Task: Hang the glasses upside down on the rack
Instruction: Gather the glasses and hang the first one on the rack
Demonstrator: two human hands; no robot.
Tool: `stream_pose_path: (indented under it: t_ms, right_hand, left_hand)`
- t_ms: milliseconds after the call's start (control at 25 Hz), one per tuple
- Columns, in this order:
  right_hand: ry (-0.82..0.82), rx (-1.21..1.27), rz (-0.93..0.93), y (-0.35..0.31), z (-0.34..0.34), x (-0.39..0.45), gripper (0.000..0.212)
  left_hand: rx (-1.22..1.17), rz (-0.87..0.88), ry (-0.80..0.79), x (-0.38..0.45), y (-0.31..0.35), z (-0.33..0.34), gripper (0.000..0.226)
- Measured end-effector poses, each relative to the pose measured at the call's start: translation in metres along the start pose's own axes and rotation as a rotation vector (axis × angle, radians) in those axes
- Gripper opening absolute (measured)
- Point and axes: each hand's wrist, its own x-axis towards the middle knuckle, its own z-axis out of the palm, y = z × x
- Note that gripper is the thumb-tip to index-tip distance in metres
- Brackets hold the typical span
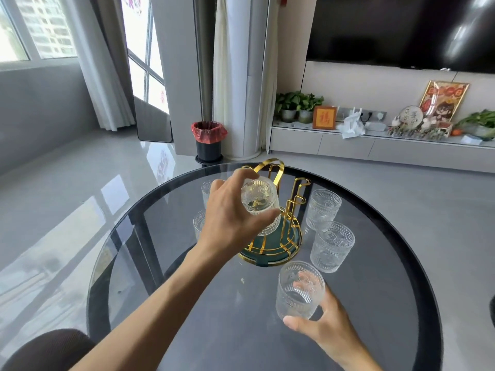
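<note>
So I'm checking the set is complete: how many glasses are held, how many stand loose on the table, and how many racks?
Glasses held in a hand: 2, an inverted glass in the left hand, an upright glass in the right hand
Glasses loose on the table: 4, two right of the rack, two partly hidden behind the left hand
Gold racks: 1
Total: 7

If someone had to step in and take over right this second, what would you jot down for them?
Left hand: holds an inverted glass over the gold rack, not yet hung as far as I can tell.
Right hand: grips an upright glass on the round glass table.
Two more upright glasses stand right of the rack; two are partly hidden behind the left hand.
Left: hang all six.
</note>
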Motion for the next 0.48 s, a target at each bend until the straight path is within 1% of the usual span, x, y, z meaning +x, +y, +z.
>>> stream_pose_path:
  t_ms: [200, 360, 480]
  right_hand:
    - [0.001, 0.079, -0.013, -0.008, -0.003, -0.002, 0.075]
    - [-0.033, 0.156, -0.028, -0.014, -0.007, -0.001, 0.077]
    - [0.023, 0.234, -0.026, -0.015, -0.010, 0.001, 0.078]
  left_hand:
    - [0.099, 0.034, -0.073, 0.002, -0.020, 0.023, 0.069]
    - [0.142, 0.006, -0.116, -0.001, -0.034, 0.036, 0.070]
    - [0.170, 0.014, -0.131, -0.002, -0.039, 0.038, 0.071]
